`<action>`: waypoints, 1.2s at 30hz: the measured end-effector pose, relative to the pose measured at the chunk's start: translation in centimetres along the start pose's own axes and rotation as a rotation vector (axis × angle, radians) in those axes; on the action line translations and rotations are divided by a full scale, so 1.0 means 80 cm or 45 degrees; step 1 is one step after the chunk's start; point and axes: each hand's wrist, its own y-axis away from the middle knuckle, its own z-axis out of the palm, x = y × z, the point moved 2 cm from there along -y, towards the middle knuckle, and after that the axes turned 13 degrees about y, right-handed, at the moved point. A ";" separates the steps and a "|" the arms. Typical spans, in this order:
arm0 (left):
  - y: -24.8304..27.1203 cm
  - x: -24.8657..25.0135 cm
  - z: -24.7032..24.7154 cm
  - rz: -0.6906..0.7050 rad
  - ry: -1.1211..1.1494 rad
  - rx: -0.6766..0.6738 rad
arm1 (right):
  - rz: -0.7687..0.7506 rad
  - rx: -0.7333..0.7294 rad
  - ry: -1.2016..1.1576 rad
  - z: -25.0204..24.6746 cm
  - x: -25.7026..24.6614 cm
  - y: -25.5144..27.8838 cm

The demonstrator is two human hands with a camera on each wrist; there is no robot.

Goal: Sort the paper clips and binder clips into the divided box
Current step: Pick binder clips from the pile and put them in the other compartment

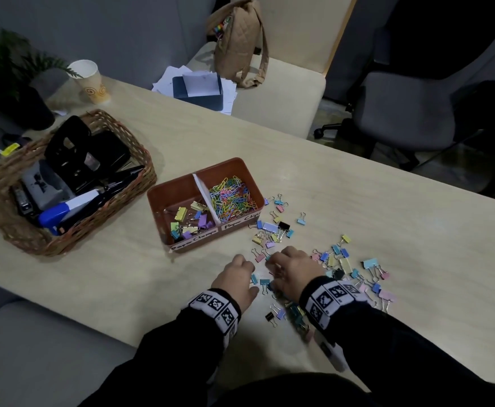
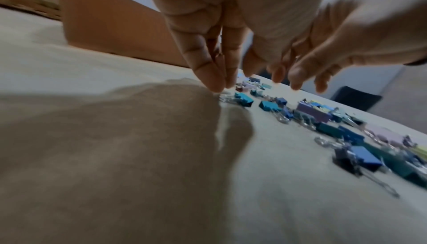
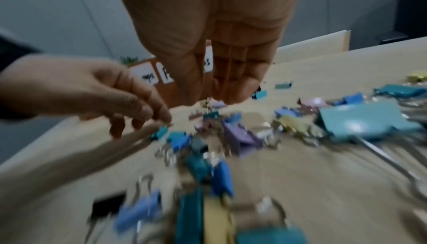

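The brown divided box [image 1: 164, 198] stands mid-table. Its left compartment holds binder clips [image 1: 190, 223]; its right holds coloured paper clips [image 1: 231, 198]. Many loose binder clips [image 1: 340, 259] lie scattered right of the box and in front of it. My left hand [image 1: 242, 271] [image 2: 231, 76] points its fingers down, and one fingertip touches the table by a small teal clip [image 1: 254, 279] [image 2: 243, 99] [image 3: 159, 133]. My right hand [image 1: 287, 265] [image 3: 212, 91] hovers just beside it over the pile, fingers hanging down. Nothing plainly sits in either hand. The wrist views are blurred.
A wicker basket [image 1: 140, 148] with a stapler, hole punch and pens sits left of the box. Behind are a paper cup [image 1: 89, 80], a plant [image 1: 5, 69], a blue tray of papers [image 1: 199, 92] and a tan backpack [image 1: 237, 39]. An office chair [image 1: 402, 113] stands right.
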 end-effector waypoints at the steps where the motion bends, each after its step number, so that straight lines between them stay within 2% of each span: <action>1: 0.000 0.003 0.000 0.000 -0.026 -0.008 | -0.002 -0.027 0.010 0.002 -0.003 -0.002; 5: -0.001 0.009 0.002 -0.065 -0.095 -0.034 | -0.028 -0.077 0.066 0.015 -0.018 -0.008; 9: 0.000 0.011 0.001 -0.109 -0.149 -0.043 | 0.054 -0.076 0.006 0.021 -0.022 -0.014; 15: 0.004 0.015 0.002 -0.049 -0.068 0.010 | 0.132 -0.111 -0.023 0.024 -0.022 -0.021; 20: 0.000 0.022 0.000 -0.001 -0.118 -0.024 | 0.192 -0.142 -0.024 0.023 -0.024 -0.029; 24: -0.004 0.027 -0.001 -0.042 -0.141 -0.031 | 0.162 -0.153 0.011 0.024 -0.027 -0.028; 27: -0.003 0.025 -0.003 -0.089 -0.100 -0.016 | 0.127 -0.127 -0.085 0.021 -0.027 -0.025; 29: 0.003 0.021 -0.011 -0.121 -0.011 0.057 | 0.128 -0.100 -0.146 0.015 -0.023 -0.022; 31: 0.013 0.013 -0.024 -0.159 0.215 0.185 | 0.151 -0.043 -0.272 0.006 -0.018 -0.019; 33: 0.023 -0.001 -0.034 -0.220 0.499 0.287 | 0.143 0.024 -0.470 -0.007 -0.017 -0.016; 36: 0.032 -0.028 -0.053 -0.352 1.094 0.366 | 0.082 -0.019 -0.683 -0.034 -0.033 -0.020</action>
